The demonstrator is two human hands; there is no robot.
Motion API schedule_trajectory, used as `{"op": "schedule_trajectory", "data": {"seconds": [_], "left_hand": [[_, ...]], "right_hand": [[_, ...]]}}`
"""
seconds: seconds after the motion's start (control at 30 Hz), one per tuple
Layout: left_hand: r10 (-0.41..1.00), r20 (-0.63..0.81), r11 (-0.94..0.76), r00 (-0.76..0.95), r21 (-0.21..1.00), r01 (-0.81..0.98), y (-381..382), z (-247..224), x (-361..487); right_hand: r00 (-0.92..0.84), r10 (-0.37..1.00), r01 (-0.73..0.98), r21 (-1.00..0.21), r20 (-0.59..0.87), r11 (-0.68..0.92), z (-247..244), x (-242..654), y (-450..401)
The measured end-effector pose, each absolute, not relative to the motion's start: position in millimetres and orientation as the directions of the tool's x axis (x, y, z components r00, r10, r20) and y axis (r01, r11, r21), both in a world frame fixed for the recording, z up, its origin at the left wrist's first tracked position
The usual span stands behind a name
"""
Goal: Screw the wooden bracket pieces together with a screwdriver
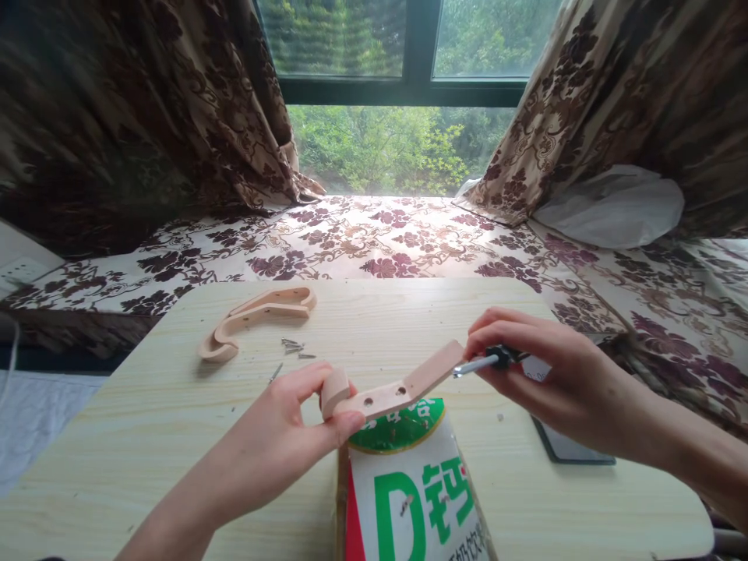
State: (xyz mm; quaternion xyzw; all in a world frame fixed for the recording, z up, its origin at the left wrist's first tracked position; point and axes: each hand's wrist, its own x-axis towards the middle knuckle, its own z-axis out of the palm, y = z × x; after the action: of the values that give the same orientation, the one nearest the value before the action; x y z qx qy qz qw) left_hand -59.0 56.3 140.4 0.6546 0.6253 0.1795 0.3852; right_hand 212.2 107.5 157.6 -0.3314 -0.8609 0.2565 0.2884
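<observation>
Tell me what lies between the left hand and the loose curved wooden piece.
Small metal screws, scattered on the table, lie between the left hand and the loose piece, in the head view.

Setting: home, prob. a room w/ bay window. Dark green framed glass window [418, 92] at 12 o'clock, leafy trees outside. Brown-and-cream floral fabric curtains [234, 101] at 10-11 & 1-2 o'clock, drawn apart. White window seat cover w/ purple-brown flower print [351, 234] below window, same sort of pattern as curtains. Pale wood-grain table w/ rounded corners [280, 475] in front, 6 o'clock to centre. White wall socket panel [20, 271] at 9 o'clock. Domestic furnishings throughout.
</observation>
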Motion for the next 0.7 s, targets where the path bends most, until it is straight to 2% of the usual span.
{"op": "schedule_trajectory", "data": {"seconds": [0.27,0.53,0.7], "left_hand": [[0.921,-0.332,0.122,0.201,0.739,0.662,59,149,-61],[0.947,-0.229,0.020,0.226,0.743,0.669,62,146,-56],[0.944,-0.227,0.000,0.241,0.728,0.685,60,148,-52]], "right_hand": [[-0.629,0.710,0.398,-0.654,0.315,0.643,162,201,107],[-0.639,0.683,0.387,-0.620,0.352,0.682,166,199,106],[-0.648,0.670,0.385,-0.603,0.362,0.699,168,198,103]]}}
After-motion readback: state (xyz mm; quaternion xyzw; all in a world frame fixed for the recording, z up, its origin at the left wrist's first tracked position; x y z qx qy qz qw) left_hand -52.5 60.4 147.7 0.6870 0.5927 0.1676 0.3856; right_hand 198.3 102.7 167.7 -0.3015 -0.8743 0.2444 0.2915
